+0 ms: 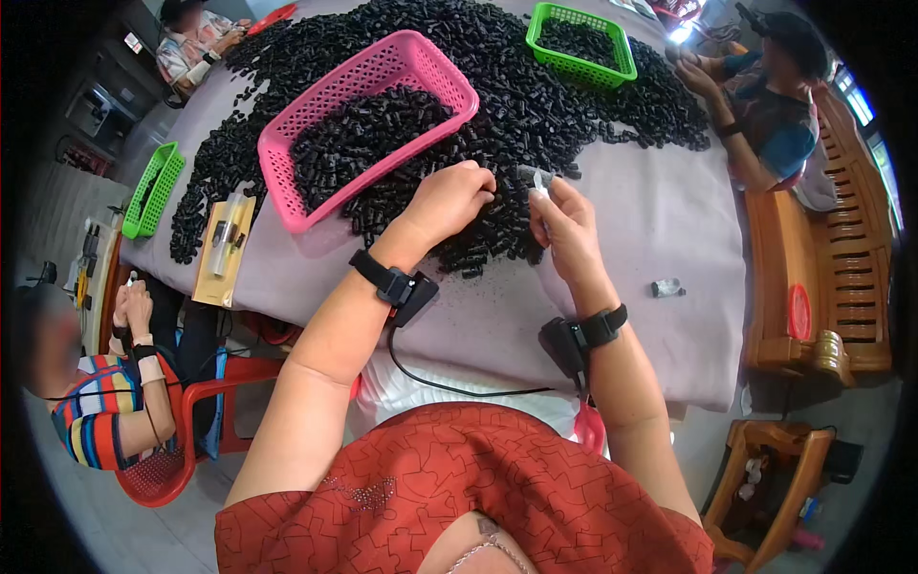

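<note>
Hands [507,210] raised over black parts [497,105]

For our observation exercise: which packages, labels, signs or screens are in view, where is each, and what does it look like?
Card-backed package: flat on the table's left edge, beside the pink basket; yellowish rectangle holding long clear items.
Small clear packet: alone on the cloth, to the right of the right hand.
No signs or screens can be made out.

small clear-and-grey part [536,181], pinched upright above black pieces [497,105]

Cloth-covered table [669,220] under black parts [535,96], baskets [368,124].
</note>
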`<act>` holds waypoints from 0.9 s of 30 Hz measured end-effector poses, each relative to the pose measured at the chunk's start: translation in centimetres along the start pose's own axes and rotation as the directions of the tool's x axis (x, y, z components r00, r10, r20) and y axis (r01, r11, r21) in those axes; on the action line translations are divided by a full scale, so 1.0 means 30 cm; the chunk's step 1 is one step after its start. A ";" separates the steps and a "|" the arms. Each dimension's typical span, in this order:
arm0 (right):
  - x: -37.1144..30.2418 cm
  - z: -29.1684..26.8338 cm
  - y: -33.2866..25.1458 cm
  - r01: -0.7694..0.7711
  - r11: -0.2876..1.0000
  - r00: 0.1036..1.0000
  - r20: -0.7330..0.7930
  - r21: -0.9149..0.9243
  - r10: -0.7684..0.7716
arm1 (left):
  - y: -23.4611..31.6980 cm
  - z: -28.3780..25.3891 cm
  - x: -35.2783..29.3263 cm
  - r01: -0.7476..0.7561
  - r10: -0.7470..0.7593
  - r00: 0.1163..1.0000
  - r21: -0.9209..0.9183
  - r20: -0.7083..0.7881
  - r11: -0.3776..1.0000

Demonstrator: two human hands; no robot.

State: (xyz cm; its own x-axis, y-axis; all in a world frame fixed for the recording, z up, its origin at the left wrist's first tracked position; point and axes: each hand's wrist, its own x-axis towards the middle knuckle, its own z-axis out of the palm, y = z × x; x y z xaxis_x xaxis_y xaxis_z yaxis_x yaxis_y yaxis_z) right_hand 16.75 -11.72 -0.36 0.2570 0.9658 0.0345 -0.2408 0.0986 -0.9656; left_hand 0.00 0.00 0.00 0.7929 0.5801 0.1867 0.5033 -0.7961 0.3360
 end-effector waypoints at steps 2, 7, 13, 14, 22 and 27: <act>0.003 -0.001 -0.003 0.006 0.999 0.999 0.046 -0.046 -0.004 | -0.021 0.004 -0.001 -0.063 0.032 0.986 -0.189 -0.166 0.980; -0.017 0.023 -0.015 -0.013 0.995 0.995 0.093 -0.095 0.022 | 0.007 -0.020 -0.041 0.186 -0.257 0.961 -0.928 0.103 0.322; -0.035 0.042 -0.023 -0.056 0.995 0.987 0.144 -0.082 0.068 | -0.010 0.007 -0.072 0.210 -0.248 0.940 -0.970 0.234 -0.119; -0.037 0.043 -0.022 -0.060 0.996 0.986 0.154 -0.061 0.069 | -0.009 0.012 -0.074 0.206 -0.232 0.943 -0.966 0.238 -0.156; -0.048 0.060 -0.033 -0.107 0.990 0.961 0.248 -0.092 0.127 | 0.004 0.016 -0.073 0.222 -0.269 0.921 -0.948 0.280 -0.227; -0.047 0.064 -0.040 -0.136 0.982 0.949 0.268 -0.130 0.167 | -0.017 0.024 -0.079 0.184 -0.220 0.942 -0.940 0.252 -0.288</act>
State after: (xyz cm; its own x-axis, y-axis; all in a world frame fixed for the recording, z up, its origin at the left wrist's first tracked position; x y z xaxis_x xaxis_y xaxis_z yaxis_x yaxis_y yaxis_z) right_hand 14.88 -12.75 1.23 -0.0472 0.9971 -0.0598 -0.1496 -0.0663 -0.9865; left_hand -1.90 -1.10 -1.27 0.7229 0.6785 -0.1305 -0.3218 0.4978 0.8054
